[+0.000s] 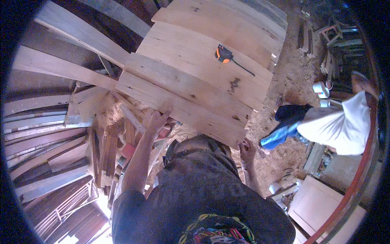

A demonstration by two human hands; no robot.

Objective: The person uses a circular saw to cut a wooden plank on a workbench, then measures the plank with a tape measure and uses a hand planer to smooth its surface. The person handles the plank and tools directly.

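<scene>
- Right hand (247, 149): at the right corner of the nearest plank (183, 106); cannot tell whether its grip is closed.
- Left hand (159, 120): grip clamped on that plank's near edge.
- The plank itself: pale wood, before the torso, alongside further planks (195, 49).
- Tape measure (223, 55): black and orange, lying on the further planks.
- Co-worker (337, 126): white top, off to the right.
</scene>
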